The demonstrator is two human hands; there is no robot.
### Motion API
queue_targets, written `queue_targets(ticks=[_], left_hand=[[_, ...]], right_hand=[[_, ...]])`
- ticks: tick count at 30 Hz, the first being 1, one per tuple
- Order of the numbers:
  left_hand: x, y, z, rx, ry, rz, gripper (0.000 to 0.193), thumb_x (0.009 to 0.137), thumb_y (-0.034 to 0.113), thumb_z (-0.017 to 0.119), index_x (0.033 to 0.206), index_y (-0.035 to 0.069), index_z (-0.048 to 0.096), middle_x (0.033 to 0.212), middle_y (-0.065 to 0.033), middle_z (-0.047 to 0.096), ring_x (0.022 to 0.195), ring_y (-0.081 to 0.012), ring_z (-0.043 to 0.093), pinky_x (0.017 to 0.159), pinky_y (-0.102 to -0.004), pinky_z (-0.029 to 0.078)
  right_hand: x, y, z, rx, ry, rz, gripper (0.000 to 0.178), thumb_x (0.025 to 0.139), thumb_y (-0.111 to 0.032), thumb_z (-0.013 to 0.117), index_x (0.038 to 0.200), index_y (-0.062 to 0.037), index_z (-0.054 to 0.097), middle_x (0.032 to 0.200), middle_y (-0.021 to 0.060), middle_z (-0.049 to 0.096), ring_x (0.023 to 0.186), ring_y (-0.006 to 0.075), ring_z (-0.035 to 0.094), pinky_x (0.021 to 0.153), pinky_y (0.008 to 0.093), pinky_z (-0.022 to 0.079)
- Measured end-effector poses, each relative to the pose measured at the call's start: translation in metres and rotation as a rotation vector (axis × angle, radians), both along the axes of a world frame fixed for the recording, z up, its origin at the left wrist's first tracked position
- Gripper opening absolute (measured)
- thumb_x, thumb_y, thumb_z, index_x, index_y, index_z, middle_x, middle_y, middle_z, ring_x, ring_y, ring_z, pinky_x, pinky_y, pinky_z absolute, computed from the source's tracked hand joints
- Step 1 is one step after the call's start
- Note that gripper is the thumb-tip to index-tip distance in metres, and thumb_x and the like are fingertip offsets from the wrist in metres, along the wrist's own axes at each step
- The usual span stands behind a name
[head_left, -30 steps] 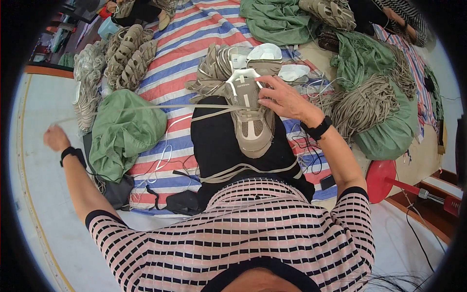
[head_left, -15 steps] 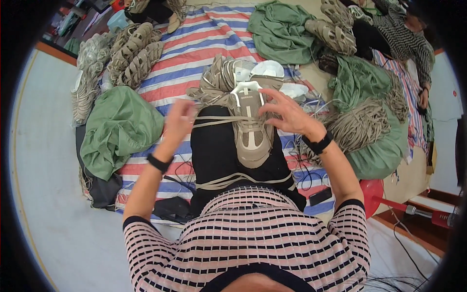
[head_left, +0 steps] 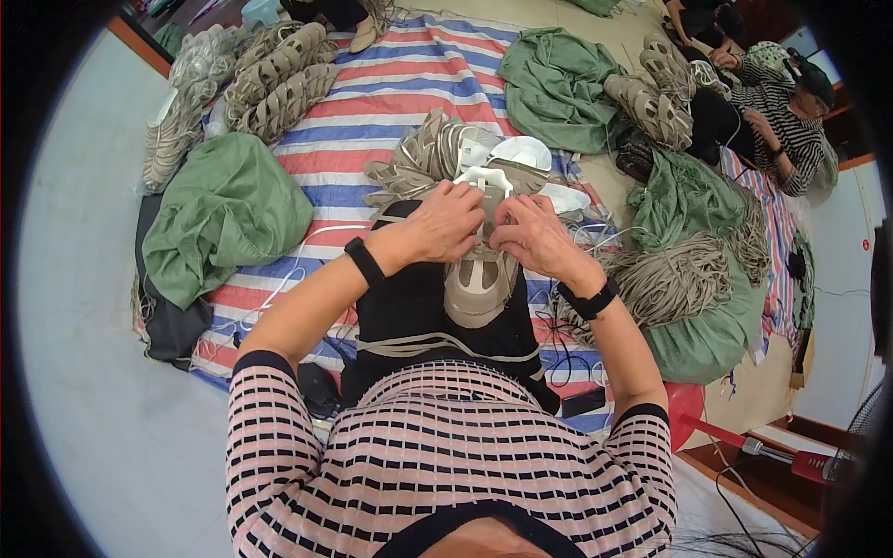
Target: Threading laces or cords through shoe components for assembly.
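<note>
Shoe (head_left: 478,296) pointing to 6 o'clock; left hand (head_left: 450,223) at its 10, right hand (head_left: 534,234) at 2, fingers bent over it; clamped or not, cannot tell

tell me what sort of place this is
Probably a small shoe workshop, though that is a judgement: a tan shoe is being handled in front, stacked tan shoe parts lie on a striped sheet, and a heap of tan laces sits at right.
</note>
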State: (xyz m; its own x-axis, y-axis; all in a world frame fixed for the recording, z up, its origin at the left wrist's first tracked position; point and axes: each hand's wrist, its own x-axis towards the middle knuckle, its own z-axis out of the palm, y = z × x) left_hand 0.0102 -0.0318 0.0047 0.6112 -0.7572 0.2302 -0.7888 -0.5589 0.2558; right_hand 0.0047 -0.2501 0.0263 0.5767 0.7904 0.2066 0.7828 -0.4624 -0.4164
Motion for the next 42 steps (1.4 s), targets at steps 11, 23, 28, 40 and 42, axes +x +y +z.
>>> queue_targets(ticks=[11, 23, 28, 40, 42], left_hand=[[0.014, -0.001, -0.004, -0.059, 0.229, -0.016, 0.014, 0.087, 0.019, 0.054, 0.084, 0.006, 0.052, 0.087, -0.0098, 0.049, 0.088, -0.0283, 0.048, 0.076, -0.0388, 0.037], [0.024, 0.005, -0.013, -0.041, 0.194, -0.196, 0.016, 0.083, 0.018, 0.057, 0.08, 0.003, 0.054, 0.09, -0.0102, 0.05, 0.088, -0.0297, 0.047, 0.079, -0.0401, 0.038], [0.023, 0.003, -0.007, -0.1, 0.284, -0.15, 0.014, 0.079, 0.016, 0.06, 0.081, 0.004, 0.053, 0.09, -0.0107, 0.049, 0.086, -0.0306, 0.048, 0.076, -0.0401, 0.039], [-0.004, -0.028, -0.006, -0.164, 0.1, 0.034, 0.023, 0.07, 0.018, 0.069, 0.08, 0.006, 0.052, 0.09, -0.0097, 0.047, 0.088, -0.0299, 0.047, 0.074, -0.0399, 0.038], [-0.007, -0.03, -0.001, -0.121, 0.188, -0.068, 0.021, 0.072, 0.017, 0.067, 0.08, 0.005, 0.051, 0.091, -0.009, 0.047, 0.091, -0.0289, 0.046, 0.079, -0.0401, 0.037]], right_hand=[[-0.018, 0.012, -0.041, 0.289, -0.043, -0.202, 0.016, 0.071, -0.003, 0.062, 0.086, -0.0057, 0.057, 0.079, 0.0067, 0.052, 0.076, 0.0254, 0.053, 0.074, 0.0339, 0.039], [-0.027, 0.023, -0.072, 0.531, -0.165, -0.389, 0.019, 0.067, 0.005, 0.058, 0.085, -0.0016, 0.055, 0.075, 0.0109, 0.055, 0.073, 0.0307, 0.055, 0.069, 0.0383, 0.046], [-0.024, 0.001, -0.061, 0.562, 0.448, -0.323, 0.031, 0.069, 0.006, 0.051, 0.099, -0.0012, 0.053, 0.084, 0.0087, 0.058, 0.076, 0.0213, 0.058, 0.069, 0.0327, 0.047], [0.009, 0.004, -0.036, 0.386, 0.216, -0.256, 0.049, 0.066, 0.014, 0.044, 0.111, -0.0039, 0.053, 0.112, 0.0132, 0.054, 0.096, 0.034, 0.057, 0.076, 0.0338, 0.047], [0.009, 0.002, -0.041, 0.363, 0.241, -0.275, 0.048, 0.066, 0.014, 0.044, 0.11, -0.0042, 0.053, 0.113, 0.013, 0.054, 0.096, 0.0334, 0.057, 0.076, 0.0334, 0.047]])
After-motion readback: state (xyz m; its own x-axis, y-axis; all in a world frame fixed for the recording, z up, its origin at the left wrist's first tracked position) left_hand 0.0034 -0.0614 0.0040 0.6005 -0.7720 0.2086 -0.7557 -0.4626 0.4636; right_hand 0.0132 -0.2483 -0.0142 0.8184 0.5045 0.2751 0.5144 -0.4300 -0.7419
